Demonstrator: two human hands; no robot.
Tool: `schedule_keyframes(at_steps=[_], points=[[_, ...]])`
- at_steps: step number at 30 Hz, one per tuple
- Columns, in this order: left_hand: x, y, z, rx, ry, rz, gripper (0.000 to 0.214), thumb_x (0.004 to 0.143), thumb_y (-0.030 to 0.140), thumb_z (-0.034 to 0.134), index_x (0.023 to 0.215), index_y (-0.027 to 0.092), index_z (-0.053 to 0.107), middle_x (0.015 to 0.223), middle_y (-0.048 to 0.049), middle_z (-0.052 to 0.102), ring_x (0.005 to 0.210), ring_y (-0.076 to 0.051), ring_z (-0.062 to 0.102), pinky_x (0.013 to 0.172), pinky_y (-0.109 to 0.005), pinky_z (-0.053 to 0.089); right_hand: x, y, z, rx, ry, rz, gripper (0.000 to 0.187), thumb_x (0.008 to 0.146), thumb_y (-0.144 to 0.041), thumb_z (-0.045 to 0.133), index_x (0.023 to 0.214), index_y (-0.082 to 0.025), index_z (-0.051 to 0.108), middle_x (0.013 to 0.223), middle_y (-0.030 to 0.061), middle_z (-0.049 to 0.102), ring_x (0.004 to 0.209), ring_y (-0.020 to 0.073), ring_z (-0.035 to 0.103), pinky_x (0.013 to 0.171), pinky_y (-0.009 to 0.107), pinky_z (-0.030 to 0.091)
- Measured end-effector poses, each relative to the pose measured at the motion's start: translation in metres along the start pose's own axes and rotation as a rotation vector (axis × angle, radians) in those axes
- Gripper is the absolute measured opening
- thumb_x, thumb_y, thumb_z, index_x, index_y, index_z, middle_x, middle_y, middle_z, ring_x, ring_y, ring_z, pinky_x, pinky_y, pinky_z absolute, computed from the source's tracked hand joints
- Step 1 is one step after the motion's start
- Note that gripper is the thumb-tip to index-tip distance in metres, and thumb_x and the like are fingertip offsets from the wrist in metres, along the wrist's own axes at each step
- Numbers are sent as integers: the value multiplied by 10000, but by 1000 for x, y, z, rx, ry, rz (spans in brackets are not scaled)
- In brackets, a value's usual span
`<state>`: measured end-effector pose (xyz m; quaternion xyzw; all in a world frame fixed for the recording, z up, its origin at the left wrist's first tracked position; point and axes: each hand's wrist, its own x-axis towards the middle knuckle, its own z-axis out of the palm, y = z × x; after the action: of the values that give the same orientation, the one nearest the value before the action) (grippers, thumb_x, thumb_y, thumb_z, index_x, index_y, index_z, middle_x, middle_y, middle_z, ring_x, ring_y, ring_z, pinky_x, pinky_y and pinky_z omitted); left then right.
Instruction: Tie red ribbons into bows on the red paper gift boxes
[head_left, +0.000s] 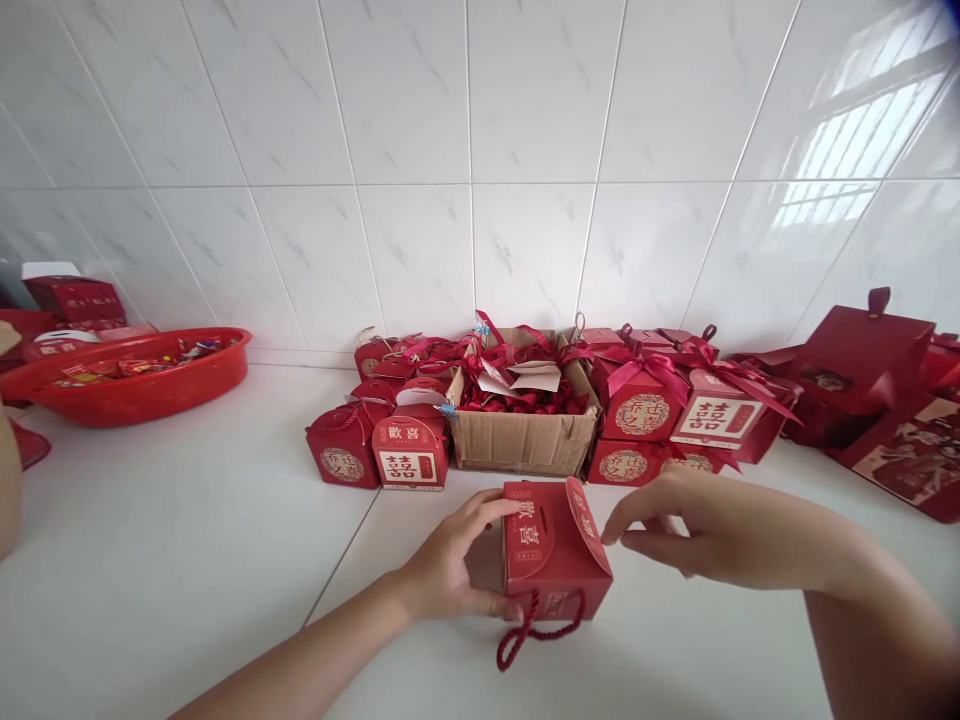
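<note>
A red candy box (559, 540) with gold lettering rests on the white counter in front of me. Its rounded top flaps are folded over, and the flap on the right stands a little raised. A dark red twisted cord handle (544, 632) hangs loose at its near side. My left hand (457, 565) grips the box from the left, fingers at the far top corner and thumb at the near lower corner. Just right of the raised flap is my right hand (675, 530), its fingers bent and somewhat apart, with nothing visible in them.
A cardboard box (525, 442) of red ribbons stands behind, between closed red boxes on its left (411, 455) and ribboned ones on its right (637, 400). A red basin (142, 390) of wrapped sweets is far left. Larger red bags (862, 350) stand right, against the tiled wall.
</note>
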<state>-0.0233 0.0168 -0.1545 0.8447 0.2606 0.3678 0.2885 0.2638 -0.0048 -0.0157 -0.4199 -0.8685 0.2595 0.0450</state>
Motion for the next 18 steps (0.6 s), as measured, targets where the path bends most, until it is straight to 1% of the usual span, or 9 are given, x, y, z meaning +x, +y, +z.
schedule_keyframes(at_steps=[3,6,9,11,13,14,15,17,18], points=[[0,-1,0,-7,0,20,920,564,423,841,1345,297,372,1341,-138,453,1228,-333,471,1031,-457,399,2,-3,1,11,-32,49,293,906,-314,421,1003,-269,694,831,23,690,689,143,612,569,220,409],[0,-4,1,9,-9,27,920,594,440,819,1363,304,333,1333,-134,449,1219,-327,476,1022,-458,401,5,-3,2,0,-20,80,299,920,-339,396,1032,-277,666,905,21,694,770,150,627,621,224,432],[-3,-3,0,117,-12,44,957,609,593,744,1396,282,298,1353,-156,399,1255,-362,412,1017,-513,380,8,-2,5,-34,-45,68,282,916,-340,396,946,-255,664,882,16,691,766,152,619,625,229,428],[-4,2,-6,235,48,119,892,676,709,596,1394,254,326,1350,-167,370,1272,-375,361,1001,-536,371,11,-2,8,-38,-85,60,265,906,-319,404,879,-235,654,851,13,688,748,150,614,612,227,420],[0,13,-17,375,200,214,688,800,658,465,1335,229,399,1294,-158,404,1230,-342,385,979,-516,377,12,-2,12,-34,-106,69,245,892,-297,417,830,-220,641,842,15,688,736,151,612,595,226,409],[4,20,-26,453,312,251,553,847,573,449,1275,222,445,1242,-143,443,1184,-315,419,972,-500,374,13,-3,14,-36,-106,79,237,882,-289,426,809,-215,638,837,18,690,727,153,612,586,229,401],[10,27,-36,526,445,235,403,863,457,475,1183,214,495,1192,-125,478,1137,-288,448,964,-473,376,12,-3,16,-40,-103,85,227,871,-281,437,788,-211,637,827,21,691,718,157,612,579,233,394],[27,40,-62,653,707,106,131,857,305,500,919,207,562,1085,-85,537,1082,-255,483,982,-443,354,10,-5,19,-45,-76,90,207,847,-264,463,767,-212,647,805,29,695,696,167,609,568,246,382],[38,43,-76,690,762,-37,127,865,288,481,850,202,573,1078,-81,552,1108,-254,474,1007,-436,336,9,-6,21,-41,-63,93,197,836,-259,475,770,-218,657,797,33,697,682,171,607,561,251,376]])
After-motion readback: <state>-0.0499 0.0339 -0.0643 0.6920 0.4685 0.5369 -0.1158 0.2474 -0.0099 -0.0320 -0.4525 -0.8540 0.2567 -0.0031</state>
